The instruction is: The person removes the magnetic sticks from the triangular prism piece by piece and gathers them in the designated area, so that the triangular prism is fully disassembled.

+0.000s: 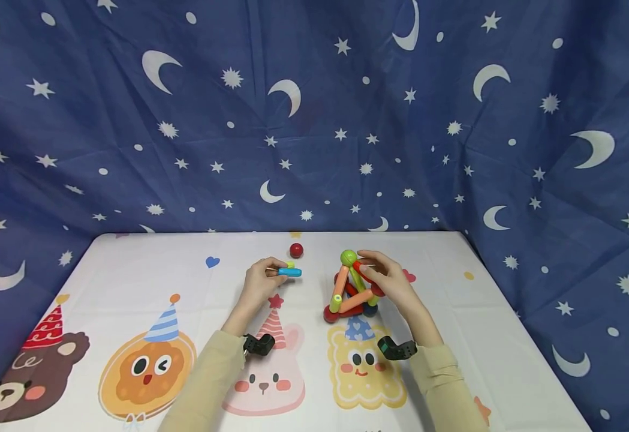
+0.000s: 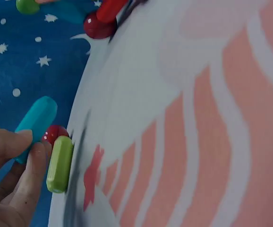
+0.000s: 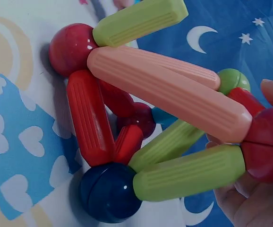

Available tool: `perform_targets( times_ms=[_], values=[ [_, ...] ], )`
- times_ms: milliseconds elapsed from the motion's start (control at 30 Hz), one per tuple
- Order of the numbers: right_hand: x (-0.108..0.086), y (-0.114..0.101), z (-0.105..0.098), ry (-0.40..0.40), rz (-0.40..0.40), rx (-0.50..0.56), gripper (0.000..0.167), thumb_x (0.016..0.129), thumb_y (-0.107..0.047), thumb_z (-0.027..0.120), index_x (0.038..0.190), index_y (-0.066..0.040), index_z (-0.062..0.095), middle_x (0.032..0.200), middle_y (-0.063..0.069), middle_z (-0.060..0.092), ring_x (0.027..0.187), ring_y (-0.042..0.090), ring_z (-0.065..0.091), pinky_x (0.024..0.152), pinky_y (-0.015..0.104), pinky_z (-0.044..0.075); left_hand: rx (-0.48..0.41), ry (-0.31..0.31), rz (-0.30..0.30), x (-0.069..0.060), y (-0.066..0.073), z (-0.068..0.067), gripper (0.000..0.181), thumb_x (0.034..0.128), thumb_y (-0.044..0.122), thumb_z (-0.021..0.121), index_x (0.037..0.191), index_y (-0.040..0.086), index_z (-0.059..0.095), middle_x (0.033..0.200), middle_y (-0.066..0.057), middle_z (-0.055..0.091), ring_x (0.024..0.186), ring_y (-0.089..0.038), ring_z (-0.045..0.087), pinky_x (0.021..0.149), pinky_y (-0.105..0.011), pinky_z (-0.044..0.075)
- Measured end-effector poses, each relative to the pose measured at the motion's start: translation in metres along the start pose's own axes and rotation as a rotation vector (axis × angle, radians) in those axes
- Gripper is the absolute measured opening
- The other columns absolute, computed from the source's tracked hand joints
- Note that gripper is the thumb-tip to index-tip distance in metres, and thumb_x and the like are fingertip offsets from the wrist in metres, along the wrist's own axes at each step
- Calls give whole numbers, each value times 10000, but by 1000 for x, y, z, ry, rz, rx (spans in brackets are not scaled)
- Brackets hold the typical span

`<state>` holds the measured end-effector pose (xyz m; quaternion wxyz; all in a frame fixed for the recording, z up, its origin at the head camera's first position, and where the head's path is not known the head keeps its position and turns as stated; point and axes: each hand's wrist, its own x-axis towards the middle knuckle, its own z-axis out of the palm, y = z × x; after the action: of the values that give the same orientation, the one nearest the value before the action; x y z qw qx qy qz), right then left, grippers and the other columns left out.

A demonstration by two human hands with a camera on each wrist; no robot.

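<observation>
My left hand (image 1: pixel 264 282) pinches a blue magnetic rod (image 1: pixel 290 272) between thumb and fingers. Close by its fingertips, in the left wrist view, is a lime rod (image 2: pixel 59 165); whether they touch it I cannot tell. My right hand (image 1: pixel 395 285) grips a red magnetic rod (image 3: pixel 246 100) on a frame of rods and balls. This rod runs from a green ball (image 1: pixel 349 258) at the top to a red ball (image 3: pixel 271 144). Lower on the frame are another red ball (image 3: pixel 73 49) and a dark blue ball (image 3: pixel 110 192), joined by salmon, lime and red rods.
A loose red ball (image 1: pixel 296 250) lies on the table behind my left hand. The white tablecloth (image 1: pixel 497 360) has printed cartoon figures. A dark blue curtain (image 1: pixel 314 120) with moons and stars hangs along the table's back and sides.
</observation>
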<state>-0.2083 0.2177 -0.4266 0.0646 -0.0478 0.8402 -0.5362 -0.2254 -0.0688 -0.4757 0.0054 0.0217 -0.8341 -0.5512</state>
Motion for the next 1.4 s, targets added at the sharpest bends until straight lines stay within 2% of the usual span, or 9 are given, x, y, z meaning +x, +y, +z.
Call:
perform_targets(
  times_ms=[100,233,433,633,833,1000,1400],
  values=[
    [-8,2,-1,35,-14,39,434,950,-293,592,1354,-147,531,1316,140,576,1186,266,543,963,290,478,53,17,4,2,-2,-2,210,807,-5,714,1010,51,702,1086,-174,652,899,-229,617,745,-253,510],
    [-19,5,-2,74,-17,86,427,946,-294,600,1334,-126,542,1311,142,569,1120,157,560,883,163,482,109,26,6,4,-4,-4,190,800,-20,707,981,33,687,1023,-168,654,844,-209,592,715,-243,496],
    [-34,11,-1,140,-30,136,404,949,-234,599,1318,-76,549,1305,167,580,1027,-2,572,863,134,475,222,29,41,5,-6,-7,192,769,-14,721,952,23,676,894,-136,661,768,-187,563,686,-263,448],
    [-47,12,3,224,-3,135,380,936,-230,620,1290,-99,581,1274,125,607,1016,-8,576,886,136,455,313,26,76,11,-9,-9,182,730,-22,732,900,13,676,846,-119,643,752,-184,561,689,-276,438],
    [-55,16,9,288,51,110,383,914,-224,650,1281,-133,591,1246,98,621,997,4,567,875,180,450,336,11,62,17,-12,-8,168,742,-13,737,890,18,665,841,-115,642,759,-196,570,708,-311,468],
    [-58,18,11,312,63,134,399,904,-222,665,1289,-153,583,1255,75,613,1024,24,557,877,190,451,337,36,60,19,-13,-6,177,738,-10,743,889,15,654,830,-114,629,761,-210,563,718,-329,461],
    [-57,18,14,310,58,171,395,906,-241,664,1286,-164,589,1235,95,607,1031,49,558,884,191,440,280,87,57,14,-15,-12,220,733,-4,726,938,13,649,886,-122,636,785,-216,586,714,-315,449]
  ],
)
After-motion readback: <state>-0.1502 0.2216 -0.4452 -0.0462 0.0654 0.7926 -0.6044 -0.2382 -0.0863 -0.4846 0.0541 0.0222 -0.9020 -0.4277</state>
